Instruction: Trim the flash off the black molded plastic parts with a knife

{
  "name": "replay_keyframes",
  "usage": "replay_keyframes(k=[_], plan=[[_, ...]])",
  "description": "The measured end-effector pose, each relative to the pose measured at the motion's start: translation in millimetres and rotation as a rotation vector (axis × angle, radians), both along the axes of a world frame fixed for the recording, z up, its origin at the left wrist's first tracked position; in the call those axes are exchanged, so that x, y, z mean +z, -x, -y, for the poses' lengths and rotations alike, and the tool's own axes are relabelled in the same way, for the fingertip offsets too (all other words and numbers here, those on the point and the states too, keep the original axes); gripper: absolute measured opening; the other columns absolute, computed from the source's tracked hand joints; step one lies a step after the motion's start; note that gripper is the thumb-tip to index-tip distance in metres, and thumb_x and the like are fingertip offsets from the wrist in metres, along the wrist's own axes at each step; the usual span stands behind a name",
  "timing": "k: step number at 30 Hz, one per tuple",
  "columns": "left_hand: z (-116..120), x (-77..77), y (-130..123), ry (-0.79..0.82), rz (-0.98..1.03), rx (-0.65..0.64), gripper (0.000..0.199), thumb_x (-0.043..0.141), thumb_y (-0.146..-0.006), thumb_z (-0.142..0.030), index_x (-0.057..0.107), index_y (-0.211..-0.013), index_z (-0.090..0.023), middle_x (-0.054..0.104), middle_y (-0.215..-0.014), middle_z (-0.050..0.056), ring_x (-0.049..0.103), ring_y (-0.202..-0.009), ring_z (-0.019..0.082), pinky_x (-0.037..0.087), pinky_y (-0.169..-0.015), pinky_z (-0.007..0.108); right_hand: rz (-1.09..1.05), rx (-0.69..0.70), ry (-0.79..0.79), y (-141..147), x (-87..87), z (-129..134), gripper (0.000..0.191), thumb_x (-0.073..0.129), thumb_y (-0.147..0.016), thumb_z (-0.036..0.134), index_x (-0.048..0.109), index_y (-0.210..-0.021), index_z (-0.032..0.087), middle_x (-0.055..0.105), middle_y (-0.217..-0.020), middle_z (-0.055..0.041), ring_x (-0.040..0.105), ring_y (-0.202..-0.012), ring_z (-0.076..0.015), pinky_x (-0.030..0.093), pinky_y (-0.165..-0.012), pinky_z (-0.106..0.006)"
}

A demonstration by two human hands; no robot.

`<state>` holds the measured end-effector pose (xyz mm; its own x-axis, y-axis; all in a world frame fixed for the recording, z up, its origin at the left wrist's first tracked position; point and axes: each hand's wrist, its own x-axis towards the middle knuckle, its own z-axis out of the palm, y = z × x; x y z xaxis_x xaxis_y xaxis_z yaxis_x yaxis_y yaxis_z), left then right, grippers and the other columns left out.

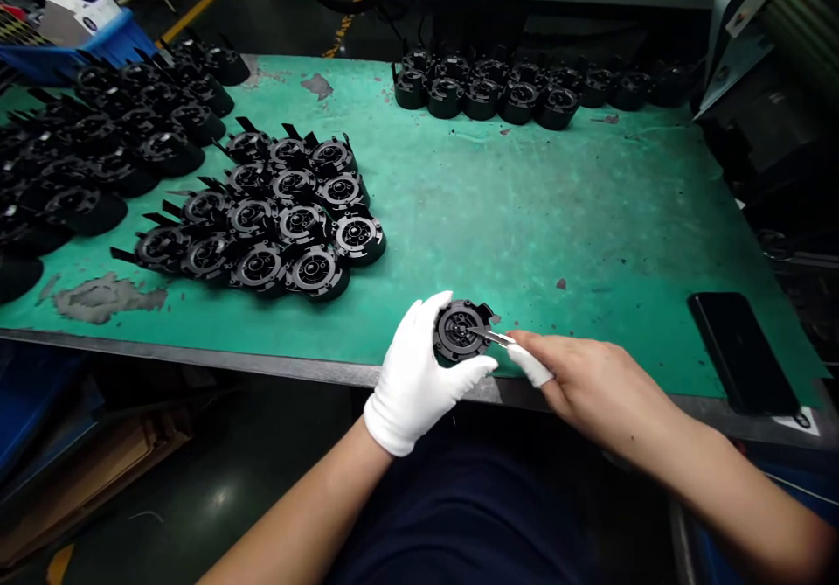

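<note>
A round black plastic part (459, 330) with a ringed face is at the table's front edge. My left hand (419, 375), in a white glove, is wrapped around its left and near sides. My right hand (590, 373) is bare except for a white cover on the thumb. Between its thumb and fingers it grips a thin metal blade (493, 336), perhaps a knife, whose handle is hidden. The blade's tip reaches over the middle of the part's face; whether it touches cannot be seen.
Several similar black parts (301, 222) stand in rows on the green tabletop (472, 191) at left, with more parts (481, 95) along the back. A black phone (744, 353) lies at the right front edge. A blue crate (98, 47) sits at the back left.
</note>
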<state>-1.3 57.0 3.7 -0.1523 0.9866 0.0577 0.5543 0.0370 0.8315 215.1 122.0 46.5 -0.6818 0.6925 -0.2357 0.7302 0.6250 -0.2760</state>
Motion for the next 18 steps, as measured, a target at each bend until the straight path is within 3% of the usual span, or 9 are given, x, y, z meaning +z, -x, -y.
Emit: replay_keyframes(k=[4, 13, 18], plan=[[2, 0.1, -1, -0.032, 0.028, 0.009, 0.080, 0.078, -0.077, -0.054, 0.041, -0.140, -0.022, 0.057, -0.138, 0.011, 0.056, -0.130, 0.028, 0.045, -0.113, 0.047, -0.029, -0.057, 0.117, 2, 1.4, 10, 0.047, 0.041, -0.094, 0.017, 0.057, -0.137, 0.024, 0.074, -0.116, -0.0062, 0.073, -0.097, -0.0278, 0.057, -0.081, -0.041], [5, -6.4, -4, -0.060, 0.016, 0.076, 0.085, 0.080, -0.073, -0.056, 0.043, -0.140, -0.021, 0.056, -0.139, 0.013, 0.056, -0.130, 0.031, 0.046, -0.112, 0.049, -0.049, -0.091, 0.199, 5, -3.0, 22, 0.052, 0.041, -0.089, 0.011, 0.056, -0.138, 0.020, 0.075, -0.113, -0.0102, 0.072, -0.097, -0.0303, 0.056, -0.080, -0.042], [7, -9.5, -9, -0.083, -0.011, 0.154, 0.085, 0.082, -0.070, -0.057, 0.045, -0.138, -0.021, 0.057, -0.137, 0.013, 0.057, -0.128, 0.031, 0.048, -0.110, 0.048, -0.143, -0.111, 0.262, 5, -0.5, 24, 0.048, 0.042, -0.091, 0.014, 0.059, -0.135, 0.025, 0.075, -0.113, -0.0068, 0.072, -0.100, -0.0260, 0.055, -0.086, -0.037]])
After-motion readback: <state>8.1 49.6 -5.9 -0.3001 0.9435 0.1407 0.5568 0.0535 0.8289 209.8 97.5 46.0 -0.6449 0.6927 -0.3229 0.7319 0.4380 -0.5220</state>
